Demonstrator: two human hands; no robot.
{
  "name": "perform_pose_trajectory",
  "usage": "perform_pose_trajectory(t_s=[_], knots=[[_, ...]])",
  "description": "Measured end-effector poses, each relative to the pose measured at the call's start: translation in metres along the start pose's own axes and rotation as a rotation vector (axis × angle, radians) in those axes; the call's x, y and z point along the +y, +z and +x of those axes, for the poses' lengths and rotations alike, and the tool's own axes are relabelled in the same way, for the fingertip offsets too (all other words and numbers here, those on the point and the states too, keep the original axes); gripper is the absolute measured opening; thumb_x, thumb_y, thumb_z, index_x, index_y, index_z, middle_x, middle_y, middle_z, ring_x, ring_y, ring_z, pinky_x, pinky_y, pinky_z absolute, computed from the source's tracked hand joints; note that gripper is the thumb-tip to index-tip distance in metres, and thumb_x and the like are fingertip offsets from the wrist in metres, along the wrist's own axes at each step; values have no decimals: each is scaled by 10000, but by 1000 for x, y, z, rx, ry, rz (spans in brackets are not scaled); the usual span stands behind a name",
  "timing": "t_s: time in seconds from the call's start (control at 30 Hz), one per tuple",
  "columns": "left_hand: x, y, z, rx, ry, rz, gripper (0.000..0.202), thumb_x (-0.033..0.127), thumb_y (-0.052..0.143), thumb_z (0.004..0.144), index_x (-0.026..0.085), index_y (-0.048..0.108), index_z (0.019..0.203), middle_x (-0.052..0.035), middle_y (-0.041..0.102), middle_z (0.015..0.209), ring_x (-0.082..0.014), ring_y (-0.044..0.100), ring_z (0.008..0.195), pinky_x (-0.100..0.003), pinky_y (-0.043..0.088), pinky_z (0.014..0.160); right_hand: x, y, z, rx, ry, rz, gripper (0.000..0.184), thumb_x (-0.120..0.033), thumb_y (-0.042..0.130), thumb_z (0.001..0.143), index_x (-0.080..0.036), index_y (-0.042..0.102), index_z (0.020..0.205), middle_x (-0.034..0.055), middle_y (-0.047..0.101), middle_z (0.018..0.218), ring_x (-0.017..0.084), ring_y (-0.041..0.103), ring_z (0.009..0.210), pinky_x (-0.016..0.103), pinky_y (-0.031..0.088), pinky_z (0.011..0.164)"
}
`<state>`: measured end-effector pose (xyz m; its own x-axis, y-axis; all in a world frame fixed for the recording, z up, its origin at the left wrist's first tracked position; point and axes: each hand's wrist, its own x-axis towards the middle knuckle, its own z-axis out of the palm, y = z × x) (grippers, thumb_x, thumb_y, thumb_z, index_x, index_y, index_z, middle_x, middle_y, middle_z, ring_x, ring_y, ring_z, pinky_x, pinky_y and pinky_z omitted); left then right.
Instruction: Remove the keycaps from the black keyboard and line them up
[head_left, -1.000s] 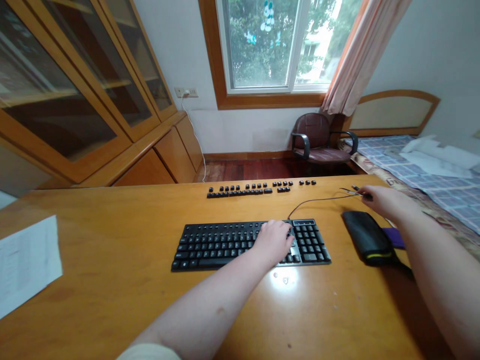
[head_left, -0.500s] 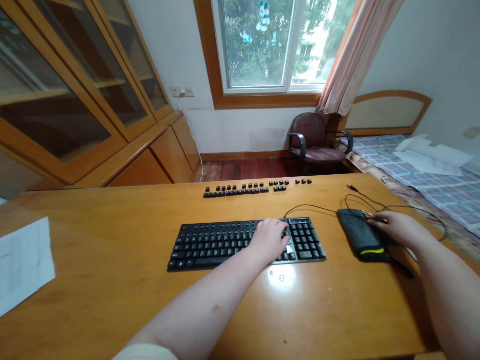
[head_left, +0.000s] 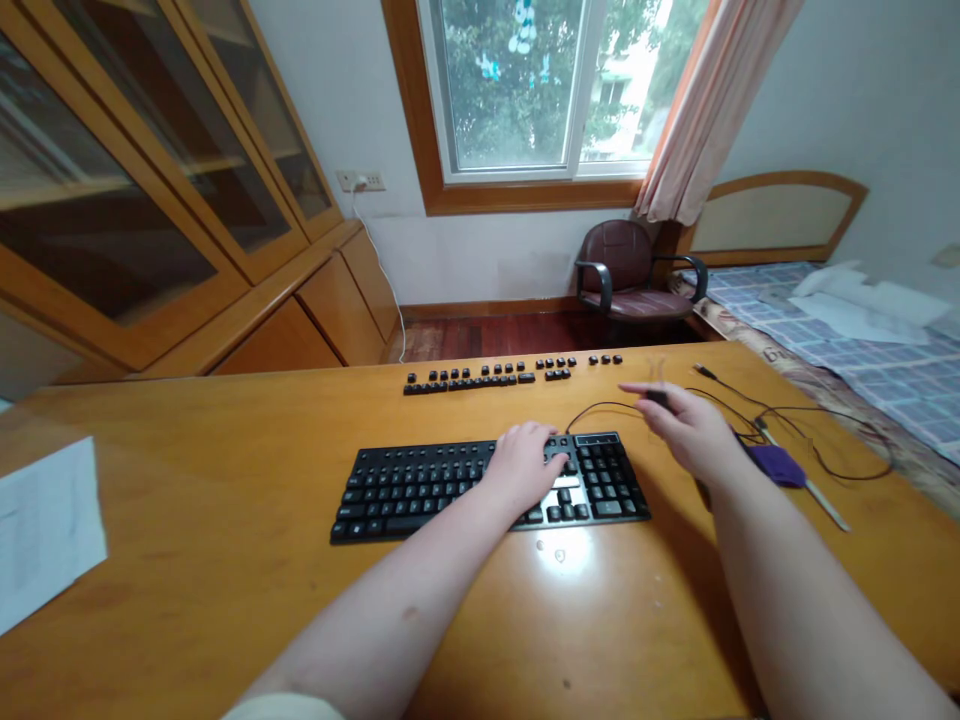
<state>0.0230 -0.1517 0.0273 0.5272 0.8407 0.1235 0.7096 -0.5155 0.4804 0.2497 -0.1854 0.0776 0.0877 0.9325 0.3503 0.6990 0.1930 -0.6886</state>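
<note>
My left hand point(head_left: 523, 467) lies on the black keyboard point(head_left: 420, 492), fingers stretched over the navigation-key area and thumb apart. A silvery patch without keycaps shows beside its thumb. My right hand point(head_left: 694, 430) is raised above the desk, right of the keyboard's far corner. Its fingers close around a small black-handled keycap puller point(head_left: 658, 397), whose thin wire loops point up and look blurred. Behind the keyboard, loose black keycaps point(head_left: 487, 381) stand in two rows along the desk's far edge. Beneath my right wrist, a dark pouch is almost wholly hidden.
On the right lie a purple cloth-like item point(head_left: 780, 464), a thin pale stick point(head_left: 827, 507) and a black cable with a USB plug point(head_left: 703, 370). A paper sheet point(head_left: 52, 535) rests on the desk's left. Beyond the desk are a chair point(head_left: 626, 265) and a bed point(head_left: 832, 310).
My right hand has risen from the dark pouch and moved left, carrying the keycap puller. The purple item and pale stick have come into sight. My left hand has shifted slightly left.
</note>
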Motion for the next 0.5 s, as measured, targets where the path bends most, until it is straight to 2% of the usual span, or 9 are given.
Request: perform_pose_trajectory(t_s=[0.07, 0.17, 0.27, 0.4, 0.5], knots=[[1, 0, 1, -9, 12, 16, 297, 351, 536, 820, 212, 581, 1079, -48, 615, 1049, -218, 537, 1002, -350, 414, 905, 5, 21, -2, -109, 27, 41, 281, -355, 553, 803, -193, 656, 1007, 46, 637, 773, 189, 595, 711, 323, 472, 687], [10, 0, 3, -20, 31, 57, 277, 341, 549, 812, 227, 595, 1060, -43, 624, 1016, -223, 543, 986, -358, 422, 888, 18, 36, -5, -150, -21, 121, 230, -312, 508, 832, -193, 658, 962, 60, 651, 842, 194, 609, 772, 346, 478, 742], [22, 4, 10, -40, 1, 90, 287, 343, 579, 790, 229, 599, 1053, -49, 624, 1009, -237, 548, 976, -372, 431, 872, 27, 41, -6, -131, -61, 201, 191, -301, 537, 815, -200, 675, 901, 67, 659, 890, 209, 609, 854, 364, 470, 802], [34, 17, 15, -67, -37, 83, 299, 396, 579, 790, 223, 598, 1033, -57, 624, 981, -242, 556, 949, -373, 441, 840, 31, 51, -8, -57, 67, 334, 151, -307, 641, 726, -198, 671, 827, 51, 682, 831, 208, 626, 792, 348, 488, 756], [34, 26, 15, -39, -26, 89, 299, 406, 575, 797, 210, 588, 1022, -60, 617, 978, -236, 550, 959, -373, 427, 854, 30, 59, -9, -70, 121, 391, 147, -304, 650, 705, -190, 663, 797, 38, 679, 775, 189, 623, 723, 321, 493, 701]])
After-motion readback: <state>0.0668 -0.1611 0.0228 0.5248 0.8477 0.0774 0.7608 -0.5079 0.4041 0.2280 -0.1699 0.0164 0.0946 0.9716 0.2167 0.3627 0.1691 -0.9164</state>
